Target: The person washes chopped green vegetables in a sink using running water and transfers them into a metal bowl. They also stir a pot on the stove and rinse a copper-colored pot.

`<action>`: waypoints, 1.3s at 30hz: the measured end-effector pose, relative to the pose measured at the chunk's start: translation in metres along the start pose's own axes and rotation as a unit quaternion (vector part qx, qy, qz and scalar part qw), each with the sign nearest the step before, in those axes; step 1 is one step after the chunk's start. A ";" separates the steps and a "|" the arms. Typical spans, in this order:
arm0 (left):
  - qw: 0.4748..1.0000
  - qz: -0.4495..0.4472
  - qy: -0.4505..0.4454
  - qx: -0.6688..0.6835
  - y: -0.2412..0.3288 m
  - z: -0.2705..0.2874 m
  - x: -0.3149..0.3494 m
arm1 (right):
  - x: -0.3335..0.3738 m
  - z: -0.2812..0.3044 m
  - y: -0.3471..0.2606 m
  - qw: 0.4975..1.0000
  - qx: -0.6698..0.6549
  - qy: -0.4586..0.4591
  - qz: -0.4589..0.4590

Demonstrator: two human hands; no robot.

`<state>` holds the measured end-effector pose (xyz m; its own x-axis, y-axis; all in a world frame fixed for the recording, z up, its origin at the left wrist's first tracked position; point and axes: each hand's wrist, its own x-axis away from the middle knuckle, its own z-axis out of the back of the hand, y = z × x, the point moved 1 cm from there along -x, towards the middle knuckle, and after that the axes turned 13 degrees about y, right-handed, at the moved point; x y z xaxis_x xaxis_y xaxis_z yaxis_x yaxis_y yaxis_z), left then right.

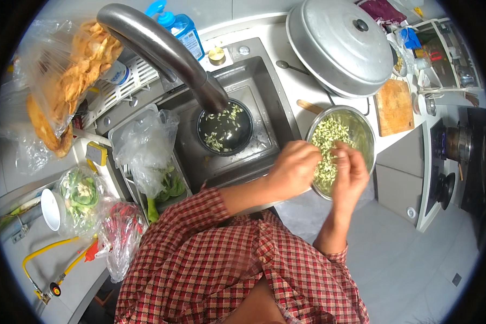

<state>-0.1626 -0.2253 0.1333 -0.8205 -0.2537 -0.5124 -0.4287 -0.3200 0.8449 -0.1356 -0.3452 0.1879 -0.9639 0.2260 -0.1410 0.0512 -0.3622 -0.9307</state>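
A round metal bowl [366, 135] at the sink's right side holds many small pale-green chopped vegetable pieces [329, 135]. My left hand [295, 170] is closed, its curled fingers over the bowl's left rim; whatever it grips is hidden. Over the bowl's right half, my right hand [350, 170] has its thumb and fingertips pinched together above the pieces. What lies between those fingertips is too small to make out. More of the same pieces float in water in a dark round pot [242, 141] in the sink, below the faucet.
The grey faucet [200, 89] arches over the sink [278, 102]. Behind the bowl stand a large lidded aluminium pot [337, 48] and a wooden cutting board [394, 108]. Left of the sink are a bagged leafy vegetable [170, 183], a bag of red peppers [119, 227] and a blue pump bottle [186, 35].
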 end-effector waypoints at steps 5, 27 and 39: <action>0.979 0.155 0.079 -0.102 -0.039 0.070 0.048 | 0.028 -0.118 0.047 0.942 -0.120 -0.212 -0.232; 0.911 0.341 0.202 -0.116 -0.044 0.150 0.137 | 0.073 -0.329 0.176 0.852 0.289 -0.375 0.225; 0.931 0.276 0.124 -0.205 -0.111 0.164 0.074 | 0.031 -0.267 0.157 0.882 0.262 -0.358 0.159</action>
<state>-0.2376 -0.0583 0.0272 -0.7381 -0.6700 -0.0800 0.2548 -0.3866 0.8864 -0.0876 -0.1531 -0.0526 -0.8500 -0.5237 0.0580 0.4013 -0.7148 -0.5728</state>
